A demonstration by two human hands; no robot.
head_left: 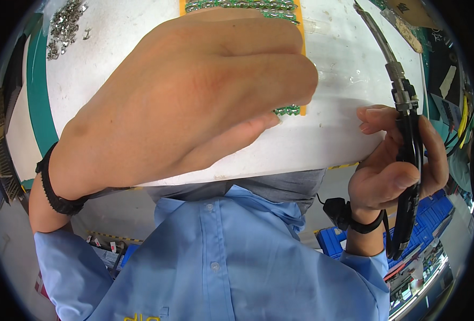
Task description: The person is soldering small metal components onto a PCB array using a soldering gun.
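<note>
My left hand [194,91] is large and close to the view, its fingers bent and drawn together over a green circuit board panel [279,5]. The panel has yellow-orange edges and rows of shiny silver parts. Its middle lies hidden under the hand, and so does whatever the fingertips hold or touch. On the right, my right hand [392,166] is wrapped round the black handle of a soldering iron [397,91]. The iron's metal shaft points up and away to the left, its tip above the table, apart from the panel.
A pile of small silver metal parts [64,29] lies at the far left of the white table [338,107]. Green edging [38,91] runs along the left side. A brown cardboard piece [416,12] is at the far right; blue bins [435,219] stand below the right hand.
</note>
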